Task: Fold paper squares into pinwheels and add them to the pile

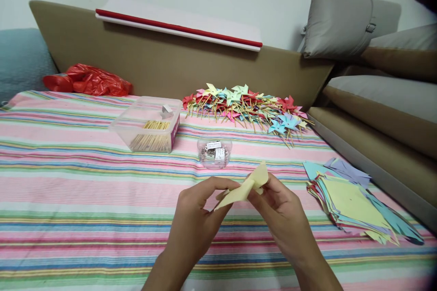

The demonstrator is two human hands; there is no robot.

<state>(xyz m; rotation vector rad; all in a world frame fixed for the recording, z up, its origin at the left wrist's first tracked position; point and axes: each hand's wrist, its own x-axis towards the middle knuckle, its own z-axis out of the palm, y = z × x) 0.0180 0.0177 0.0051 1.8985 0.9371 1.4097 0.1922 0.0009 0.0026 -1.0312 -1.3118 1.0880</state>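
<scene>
A pale yellow paper pinwheel (246, 187), partly folded, is held up between both hands over the striped cloth. My left hand (201, 213) grips its left side between thumb and fingers. On the other side my right hand (282, 211) pinches the paper near its middle, and the fingertips behind it are partly hidden. Just beyond the hands sits a small clear round tub (215, 154) of tiny metal pins with white labels. To the right lies a stack of cut paper squares (355, 204) in yellow, blue, red and purple.
A clear plastic box (146, 125) of thin wooden sticks stands at the left. Finished pinwheels on sticks (239, 104) are heaped at the back, near a red plastic bag (88, 81). Grey-brown cushions (382, 132) border the right side of the striped cloth (85, 195).
</scene>
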